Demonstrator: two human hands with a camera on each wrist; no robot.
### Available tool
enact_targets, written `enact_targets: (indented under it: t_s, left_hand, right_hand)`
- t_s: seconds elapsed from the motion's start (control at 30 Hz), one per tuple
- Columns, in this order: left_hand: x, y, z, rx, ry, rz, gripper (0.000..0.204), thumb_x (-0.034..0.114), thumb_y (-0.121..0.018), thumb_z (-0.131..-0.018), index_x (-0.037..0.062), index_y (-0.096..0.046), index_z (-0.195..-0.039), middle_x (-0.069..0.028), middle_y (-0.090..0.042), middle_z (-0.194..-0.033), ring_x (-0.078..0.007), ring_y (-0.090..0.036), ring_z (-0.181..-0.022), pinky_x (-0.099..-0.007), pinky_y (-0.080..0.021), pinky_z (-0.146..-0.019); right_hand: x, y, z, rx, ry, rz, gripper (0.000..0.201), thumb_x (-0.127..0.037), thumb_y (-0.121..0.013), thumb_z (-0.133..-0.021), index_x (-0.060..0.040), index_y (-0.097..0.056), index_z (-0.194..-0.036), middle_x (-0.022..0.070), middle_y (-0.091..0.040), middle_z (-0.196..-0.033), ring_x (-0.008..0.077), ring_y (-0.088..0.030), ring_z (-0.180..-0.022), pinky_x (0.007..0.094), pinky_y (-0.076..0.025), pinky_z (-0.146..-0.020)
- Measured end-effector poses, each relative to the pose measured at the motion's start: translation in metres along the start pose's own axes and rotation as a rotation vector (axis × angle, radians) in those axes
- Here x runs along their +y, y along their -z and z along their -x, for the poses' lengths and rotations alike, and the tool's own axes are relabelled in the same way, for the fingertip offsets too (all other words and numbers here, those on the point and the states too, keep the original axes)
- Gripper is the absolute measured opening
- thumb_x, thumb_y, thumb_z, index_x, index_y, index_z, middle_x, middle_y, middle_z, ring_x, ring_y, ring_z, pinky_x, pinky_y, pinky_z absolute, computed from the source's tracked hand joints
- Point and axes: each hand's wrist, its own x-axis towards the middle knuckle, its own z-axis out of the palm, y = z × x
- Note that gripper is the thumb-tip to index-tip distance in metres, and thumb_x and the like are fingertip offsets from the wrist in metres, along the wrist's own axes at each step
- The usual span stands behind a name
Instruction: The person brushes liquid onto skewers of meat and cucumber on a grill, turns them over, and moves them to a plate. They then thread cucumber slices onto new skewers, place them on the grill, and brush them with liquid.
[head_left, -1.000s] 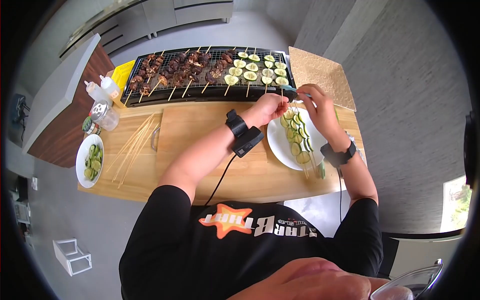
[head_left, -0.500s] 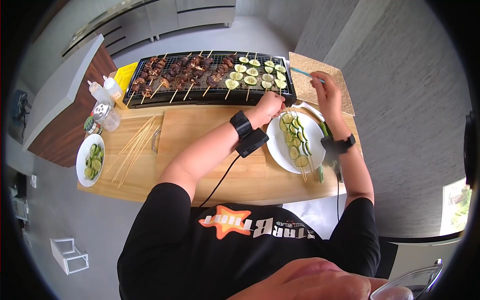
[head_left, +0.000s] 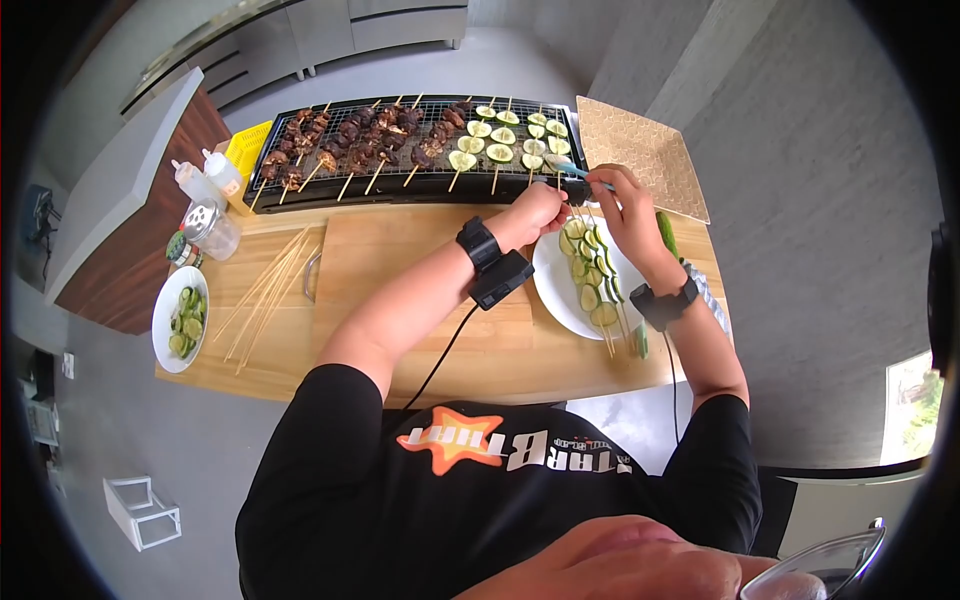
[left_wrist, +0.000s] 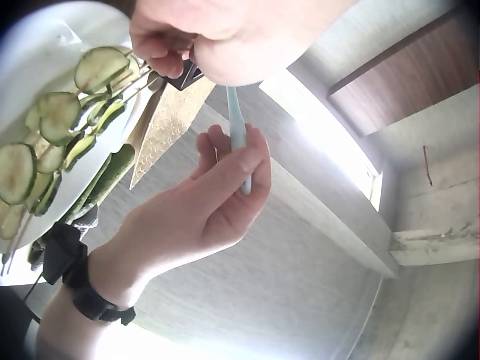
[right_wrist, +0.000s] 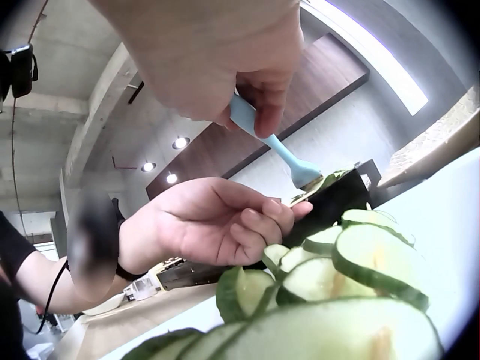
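At the front right of the grill (head_left: 400, 186), my left hand (head_left: 540, 210) pinches the stick end of a skewer; the right wrist view shows its curled fingers (right_wrist: 259, 225). My right hand (head_left: 632, 222) grips a light blue brush (right_wrist: 281, 152), whose head rests at the green-edged slices (right_wrist: 330, 180) of that skewer. In the left wrist view the brush handle (left_wrist: 238, 135) lies between thumb and fingers. Sliced cucumber-like rounds (head_left: 500, 152) on skewers lie on the grill's right part. Below the hands, a white plate (head_left: 553, 290) bears more skewered slices (head_left: 590, 275).
Browned skewered pieces (head_left: 355, 135) cover the grill's left part. Further left stand squeeze bottles (head_left: 222, 172), a shaker (head_left: 212, 232) and a bowl of slices (head_left: 186, 325). Bare sticks (head_left: 265, 295) lie by the cutting board (head_left: 400, 290). A patterned tan board (head_left: 645, 155) is right of the grill.
My right hand lifted the brush up and right of the grill, then brought it back left to the rightmost slices. My left hand stays at the grill's front edge.
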Motion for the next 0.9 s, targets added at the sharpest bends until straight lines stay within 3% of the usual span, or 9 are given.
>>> enact_targets:
  t_s: [0.1, 0.2, 0.27, 0.43, 0.57, 0.6, 0.67, 0.87, 0.9]
  left_hand:
    - [0.002, -0.001, 0.006, -0.027, -0.036, -0.03, 0.014, 0.014, -0.048, -0.097, 0.0041, -0.056, -0.091, -0.0043, -0.06, -0.079, -0.0126, -0.057, -0.069, -0.0264, -0.05, -0.065]
    - [0.003, 0.0, 0.018, -0.073, -0.073, 0.024, 0.015, 0.014, -0.049, -0.096, 0.0004, -0.055, -0.094, -0.0092, -0.061, -0.088, -0.0178, -0.062, -0.077, -0.0298, -0.054, -0.071]
    - [0.004, 0.005, 0.026, -0.12, -0.098, 0.049, 0.016, 0.014, -0.049, -0.096, -0.0008, -0.054, -0.096, -0.0109, -0.062, -0.09, -0.0201, -0.064, -0.081, -0.0309, -0.054, -0.072]
    - [0.015, 0.013, 0.088, -0.037, -0.156, 0.052, 0.035, 0.035, -0.054, -0.095, 0.0033, -0.053, -0.109, -0.0083, -0.064, -0.096, -0.019, -0.064, -0.086, -0.0329, -0.053, -0.076]
    - [0.0, 0.02, 0.129, -0.387, -0.07, 0.07, 0.039, 0.041, -0.05, -0.096, 0.0048, -0.056, -0.11, -0.0047, -0.061, -0.097, -0.0127, -0.062, -0.079, -0.0266, -0.054, -0.071]
    - [-0.005, 0.011, 0.145, -0.273, -0.03, 0.056, 0.035, 0.037, -0.048, -0.098, 0.0048, -0.057, -0.108, -0.0035, -0.062, -0.094, -0.0111, -0.061, -0.079, -0.0259, -0.053, -0.071]
    - [-0.018, 0.017, 0.155, -0.249, 0.012, 0.043, 0.031, 0.033, -0.045, -0.1, 0.005, -0.057, -0.106, -0.0038, -0.061, -0.094, -0.0107, -0.06, -0.079, -0.0266, -0.053, -0.07]
    - [-0.028, 0.057, 0.181, -0.192, -0.185, 0.008, 0.026, 0.03, -0.041, -0.101, 0.0068, -0.053, -0.102, -0.0057, -0.062, -0.089, -0.0139, -0.059, -0.073, -0.0271, -0.049, -0.067]
    - [-0.024, 0.064, 0.188, -0.196, -0.188, 0.011, 0.024, 0.028, -0.039, -0.102, 0.0063, -0.05, -0.102, -0.007, -0.059, -0.083, -0.0157, -0.057, -0.072, -0.0283, -0.048, -0.066]
  right_hand:
    - [-0.012, 0.004, 0.002, 0.126, 0.039, 0.004, 0.012, -0.001, -0.057, -0.089, 0.0, -0.06, -0.1, 0.0158, -0.061, -0.101, 0.0311, -0.062, -0.088, 0.0341, -0.05, -0.076]
    - [-0.005, 0.001, 0.005, -0.048, 0.047, 0.065, 0.013, -0.001, -0.058, -0.088, 0.0, -0.061, -0.1, 0.0153, -0.061, -0.102, 0.0319, -0.061, -0.088, 0.0345, -0.05, -0.076]
    - [-0.01, 0.002, 0.009, 0.014, 0.079, 0.091, 0.014, -0.002, -0.059, -0.087, -0.001, -0.063, -0.101, 0.0145, -0.061, -0.103, 0.0309, -0.062, -0.089, 0.0353, -0.051, -0.075]
    - [-0.06, 0.008, 0.033, 0.032, 0.109, 0.109, 0.021, 0.0, -0.062, -0.084, -0.0032, -0.066, -0.104, 0.0152, -0.06, -0.106, 0.028, -0.063, -0.086, 0.0335, -0.052, -0.071]
    - [-0.086, -0.018, 0.073, -0.116, 0.121, -0.017, 0.029, -0.002, -0.067, -0.079, -0.0049, -0.066, -0.108, 0.0135, -0.057, -0.104, 0.0237, -0.064, -0.082, 0.0293, -0.053, -0.07]
    - [-0.092, -0.024, 0.084, -0.185, 0.049, -0.029, 0.033, -0.005, -0.067, -0.079, -0.0067, -0.064, -0.112, 0.0121, -0.056, -0.11, 0.0228, -0.064, -0.086, 0.0293, -0.054, -0.071]
    - [-0.106, -0.024, 0.092, -0.314, 0.167, 0.191, 0.038, -0.006, -0.067, -0.08, -0.0084, -0.061, -0.117, 0.0112, -0.055, -0.116, 0.0252, -0.064, -0.089, 0.0326, -0.055, -0.073]
    - [-0.101, -0.002, 0.102, -0.248, 0.038, 0.086, 0.038, -0.004, -0.068, -0.078, -0.0051, -0.06, -0.115, 0.0131, -0.058, -0.112, 0.0279, -0.063, -0.082, 0.0355, -0.054, -0.067]
    - [-0.096, 0.002, 0.102, -0.245, -0.098, -0.005, 0.03, -0.004, -0.068, -0.08, -0.0014, -0.06, -0.109, 0.0143, -0.062, -0.102, 0.0252, -0.064, -0.078, 0.0336, -0.053, -0.064]
